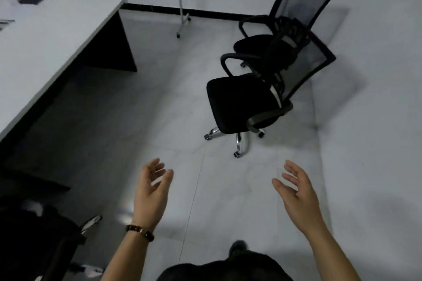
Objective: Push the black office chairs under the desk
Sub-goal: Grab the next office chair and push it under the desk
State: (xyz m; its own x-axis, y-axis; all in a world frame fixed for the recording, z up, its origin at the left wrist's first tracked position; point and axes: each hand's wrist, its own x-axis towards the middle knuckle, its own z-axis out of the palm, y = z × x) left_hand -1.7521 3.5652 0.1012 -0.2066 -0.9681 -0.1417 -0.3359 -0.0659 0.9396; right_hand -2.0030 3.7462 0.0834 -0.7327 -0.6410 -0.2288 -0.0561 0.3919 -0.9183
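While both hands are raised with fingers spread wide and nothing in them, the left hand (152, 186) and right hand (296, 188) hang over bare floor (159, 107), short of the nearer chair (239, 102). That chair stands on its castors well apart from the desk (45, 36), seat facing roughly toward the desk, mesh back toward the wall on the right. The farther chair (274, 39) sits just behind it, the two apparently overlapping at armrest and backrest; contact cannot be confirmed. A third dark chair (45, 235), blurred, appears at lower left near the desk. Judgement: step in hand is the approach to the nearer chair. Best grip is likely the top of the backrest or both armrests, pushing low and level so the castors roll rather than tip. Risk: snagging the farther chair's arm, or clipping the dark desk panel (109, 50). Aim for the open bay beneath the desktop.
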